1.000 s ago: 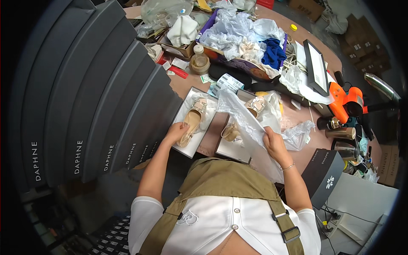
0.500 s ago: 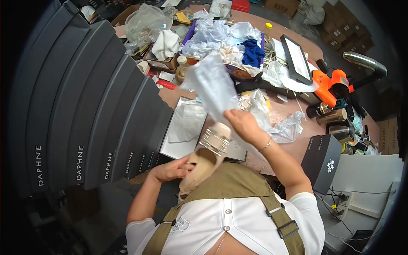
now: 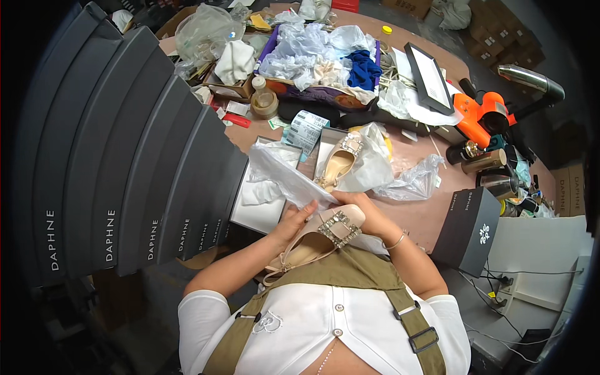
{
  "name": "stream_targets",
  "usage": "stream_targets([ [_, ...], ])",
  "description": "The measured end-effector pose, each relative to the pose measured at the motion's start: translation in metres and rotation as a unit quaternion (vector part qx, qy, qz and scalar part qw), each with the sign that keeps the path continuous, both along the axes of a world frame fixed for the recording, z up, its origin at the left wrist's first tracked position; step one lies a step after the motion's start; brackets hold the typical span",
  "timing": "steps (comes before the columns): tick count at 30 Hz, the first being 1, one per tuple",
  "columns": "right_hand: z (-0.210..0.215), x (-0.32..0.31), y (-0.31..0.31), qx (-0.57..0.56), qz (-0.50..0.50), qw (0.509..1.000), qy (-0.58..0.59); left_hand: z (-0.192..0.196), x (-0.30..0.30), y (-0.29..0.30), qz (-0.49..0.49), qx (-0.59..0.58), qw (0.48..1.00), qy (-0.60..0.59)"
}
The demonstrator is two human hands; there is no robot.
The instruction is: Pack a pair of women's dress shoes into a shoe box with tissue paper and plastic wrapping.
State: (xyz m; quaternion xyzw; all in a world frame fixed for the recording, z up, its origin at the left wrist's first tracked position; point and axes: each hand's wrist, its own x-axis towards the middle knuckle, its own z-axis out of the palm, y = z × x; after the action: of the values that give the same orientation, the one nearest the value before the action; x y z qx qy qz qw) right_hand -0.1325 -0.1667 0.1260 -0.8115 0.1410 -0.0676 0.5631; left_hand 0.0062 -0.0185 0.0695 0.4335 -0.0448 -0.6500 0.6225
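A beige slingback shoe (image 3: 310,242) with a large jewelled buckle is held in front of my apron, its toe toward the upper right. My left hand (image 3: 291,225) is closed at its side, with the thumb against a translucent white plastic bag (image 3: 289,177) and the other fingers partly hidden. Behind the shoe's toe, my right hand (image 3: 364,214) grips the bag's near end; its fingertips are mostly covered. A matching shoe (image 3: 339,164) lies in an open box just beyond. Left of it is another open box (image 3: 255,215) with white tissue.
Stacked dark shoe boxes (image 3: 134,169) rise on the left. A purple-edged tray (image 3: 310,92) of crumpled wrapping stands behind. Further right are an orange heat gun (image 3: 475,119), a black frame (image 3: 429,84), a dark box (image 3: 465,230) and a clear plastic bag (image 3: 412,180). A bottle (image 3: 264,103) stands near the tray.
My right hand has lowered the plastic bag, bringing it close to my left hand. The shoe has turned so its toe and buckle point right, and my left hand has moved up and right.
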Motion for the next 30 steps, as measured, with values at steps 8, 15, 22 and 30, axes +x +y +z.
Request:
stream_targets([
  [8, 0.008, -0.018, -0.014, -0.026, -0.079, 0.993, 0.086, -0.003, 0.01, 0.0, 0.045, -0.009, 0.977, -0.207],
  [15, 0.007, -0.025, -0.006, 0.045, -0.167, 0.982, 0.079, 0.024, 0.013, 0.006, -0.058, -0.154, 0.986, 0.042],
  [22, -0.027, -0.002, -0.015, 0.135, -0.169, 0.976, -0.003, 0.038, 0.024, 0.003, -0.076, -0.008, 0.995, 0.061],
  [30, -0.033, -0.016, -0.024, 0.185, -0.096, 0.974, 0.095, 0.027, 0.018, 0.005, 0.015, -0.002, 0.997, 0.074],
])
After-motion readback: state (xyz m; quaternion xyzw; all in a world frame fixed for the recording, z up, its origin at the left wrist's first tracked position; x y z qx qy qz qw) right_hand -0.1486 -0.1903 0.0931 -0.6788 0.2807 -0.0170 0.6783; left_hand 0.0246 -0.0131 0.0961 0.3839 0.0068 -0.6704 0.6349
